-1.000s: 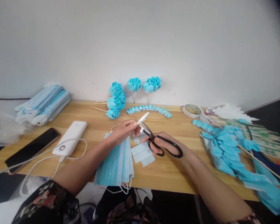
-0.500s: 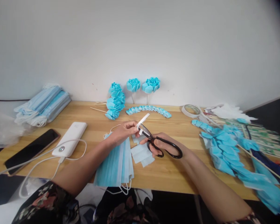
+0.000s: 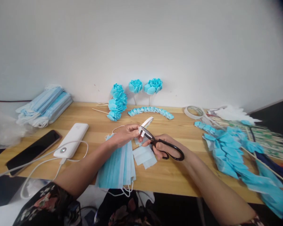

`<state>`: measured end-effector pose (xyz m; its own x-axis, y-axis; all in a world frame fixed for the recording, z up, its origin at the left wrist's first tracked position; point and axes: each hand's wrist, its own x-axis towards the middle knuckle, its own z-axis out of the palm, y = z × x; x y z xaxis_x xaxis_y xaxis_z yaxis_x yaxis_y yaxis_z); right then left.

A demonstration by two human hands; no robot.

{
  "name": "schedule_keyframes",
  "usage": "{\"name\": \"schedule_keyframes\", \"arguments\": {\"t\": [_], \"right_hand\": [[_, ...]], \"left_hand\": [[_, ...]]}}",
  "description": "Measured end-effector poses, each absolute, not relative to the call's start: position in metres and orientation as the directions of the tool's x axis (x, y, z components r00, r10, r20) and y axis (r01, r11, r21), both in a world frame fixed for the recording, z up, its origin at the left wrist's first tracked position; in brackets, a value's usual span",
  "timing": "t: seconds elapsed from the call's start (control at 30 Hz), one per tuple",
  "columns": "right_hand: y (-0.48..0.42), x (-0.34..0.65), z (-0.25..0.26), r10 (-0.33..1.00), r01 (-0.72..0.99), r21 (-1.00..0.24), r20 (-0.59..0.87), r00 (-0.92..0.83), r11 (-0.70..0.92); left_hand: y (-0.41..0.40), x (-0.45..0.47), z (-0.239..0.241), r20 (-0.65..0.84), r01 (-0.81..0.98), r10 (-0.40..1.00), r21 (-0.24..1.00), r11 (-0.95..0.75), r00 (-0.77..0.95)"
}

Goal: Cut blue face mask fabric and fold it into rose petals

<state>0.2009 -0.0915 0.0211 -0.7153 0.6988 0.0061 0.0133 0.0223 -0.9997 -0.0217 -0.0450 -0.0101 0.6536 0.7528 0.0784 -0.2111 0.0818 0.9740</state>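
Note:
Between the fingertips of my left hand (image 3: 126, 135) is pinched a narrow white strip (image 3: 149, 121), its far end curling up and away. My right hand (image 3: 162, 145) grips the black-handled scissors (image 3: 173, 150); their blades lie across the strip, close to my left fingertips. Whether the strip is cut through I cannot tell. Beneath my left wrist a fanned stack of blue face masks (image 3: 115, 168) lies at the table's front edge, ear loops hanging over. Pale blue cut pieces of mask fabric (image 3: 145, 157) lie beside the stack, below the scissors.
Blue fabric flowers (image 3: 115, 102) on sticks and a pleated blue strip (image 3: 151, 110) are at the back. Left are more masks (image 3: 43, 105), a phone (image 3: 34, 152) and a cabled power bank (image 3: 72, 139). A tape roll (image 3: 193, 112) and pleated blue fabric (image 3: 224, 153) lie right.
The scissor handles have come closer together, and the blades have closed over the white strip. The strip's free end now curls more. My left hand stays nearly in place.

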Motion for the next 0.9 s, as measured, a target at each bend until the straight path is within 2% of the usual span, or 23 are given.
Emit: {"name": "schedule_keyframes", "arguments": {"t": [0.37,0.57,0.73,0.83,0.9], "right_hand": [[-0.09,0.202,0.019,0.754,0.083,-0.995,-0.012,-0.656,0.056],[-0.091,0.202,0.02,0.76,0.053,-0.998,-0.003,-0.65,0.041],[-0.09,0.198,0.015,0.679,0.091,-0.994,-0.113,-0.725,-0.067],[-0.089,0.197,0.013,0.605,0.161,-0.986,-0.158,-0.78,-0.05],[-0.089,0.197,0.014,0.571,0.16,-0.987,-0.136,-0.81,-0.008]], "left_hand": [[-0.044,-0.023,-0.011,0.108,-0.223,0.767,0.974,0.048,0.632],[-0.043,-0.024,-0.012,0.068,-0.122,0.832,0.993,0.0,0.55],[-0.043,-0.02,-0.009,0.054,-0.171,0.897,0.985,0.024,0.439],[-0.044,-0.016,-0.004,0.008,-0.197,0.923,0.978,0.074,0.385],[-0.044,-0.015,-0.002,0.001,-0.236,0.931,0.968,0.091,0.365]]}}
